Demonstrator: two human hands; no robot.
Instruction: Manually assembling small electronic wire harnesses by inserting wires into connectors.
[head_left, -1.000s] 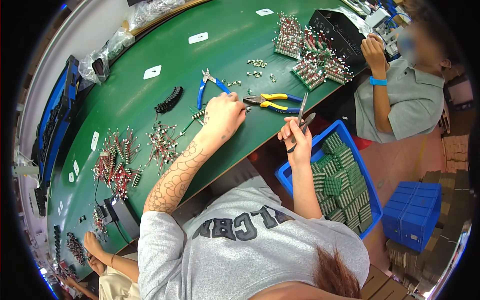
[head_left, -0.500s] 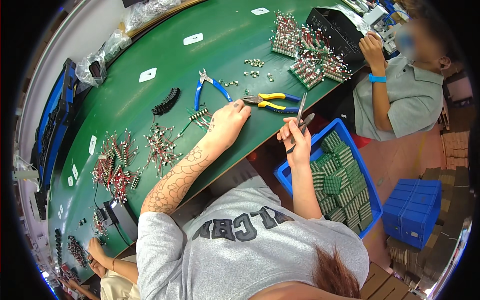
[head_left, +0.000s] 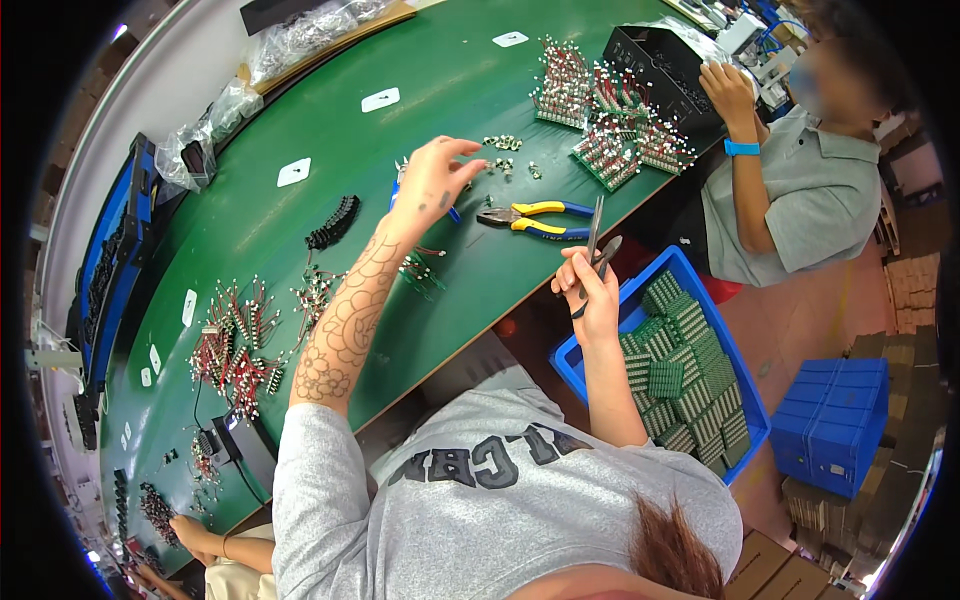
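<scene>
My left hand (head_left: pixel 437 182) is over the table, fingers apart and nothing visible in them. It partly covers blue-handled cutters (head_left: pixel 396 190) and is close to small loose metal-and-green pieces (head_left: pixel 502 167). At the table's front edge, my right hand (head_left: pixel 592 300) is closed around a slim pointed metal tool (head_left: pixel 597 225) and a shorter dark-jawed hand tool (head_left: pixel 609 252); their exact kinds are unclear. Pliers (head_left: pixel 540 218) with yellow and blue handles lie between my hands. Under my left forearm are small green boards with wires (head_left: pixel 420 272), partly hidden.
Wired circuit boards (head_left: pixel 610 120) are heaped at the far right, beside a black box (head_left: pixel 660 75) and a seated co-worker (head_left: pixel 790 190). A blue crate (head_left: pixel 755 440) of green boards stands below right. Left are wired bundles (head_left: pixel 235 345) and a black connector strip (head_left: pixel 333 222).
My left hand has lifted away from the pliers' jaws and moved up and left, its fingers spreading. The right hand keeps its tools and has barely moved.
</scene>
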